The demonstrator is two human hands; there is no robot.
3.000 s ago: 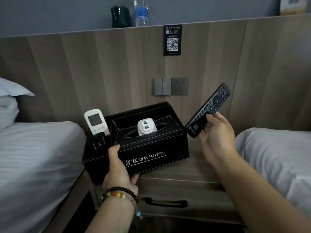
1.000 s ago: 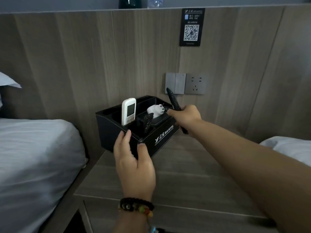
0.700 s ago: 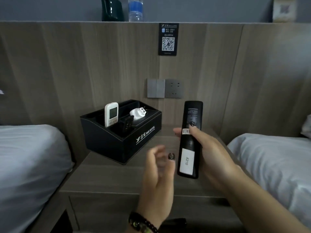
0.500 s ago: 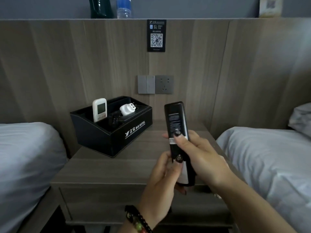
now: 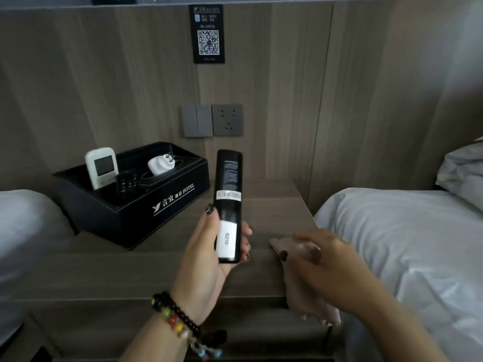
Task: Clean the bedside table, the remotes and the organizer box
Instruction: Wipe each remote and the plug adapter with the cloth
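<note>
Above the table's front edge, the left hand grips a remote back-up; the right hand, blurred, clutches a cloth at the right edge.

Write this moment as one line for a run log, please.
left hand: holds black remote back-up | right hand: on cloth, grip blurred | organizer box: on bedside table, white remote inside

Organizer box front: "言宜 酒店 HOTEL". Black remote back sticker: "8210". Wall plaque: QR code.
</note>
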